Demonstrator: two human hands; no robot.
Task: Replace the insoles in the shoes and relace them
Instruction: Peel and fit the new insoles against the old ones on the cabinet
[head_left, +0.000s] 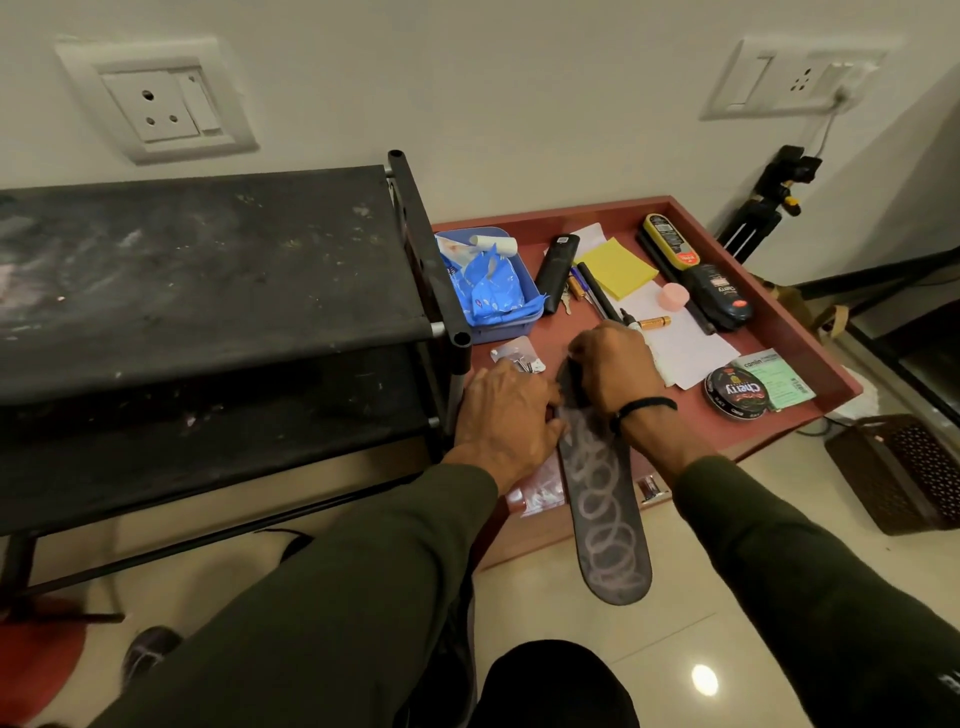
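**Thin insole, half off the table edge**

Lying lengthwise on the red table (810, 358), with the near, rounded end of the dark insole (605, 514) jutting well past the front edge over the tiled floor. Marked on top with pale looping swirls. Pinned at the far end under both hands: left hand (506, 415) curled against its left edge, right hand (613, 371) curled over the tip, fingers folded round it as far as can be told; exact fingertip contact hidden beneath the knuckles.

Judged light and flat, flexible rather than stiff, likely to droop or flap if lifted by one end only. Probably grippy on one face, so little risk of slipping; more risk of creasing if bent sharply. Best taken at the narrow waist between thumb and fingers, or by both ends, and kept flat until fed into a shoe.

No shoe plainly identifiable here. Nearby: polish tin (737, 397) to the right, blue tray (506, 325) behind, black rack (208, 291) on the left.
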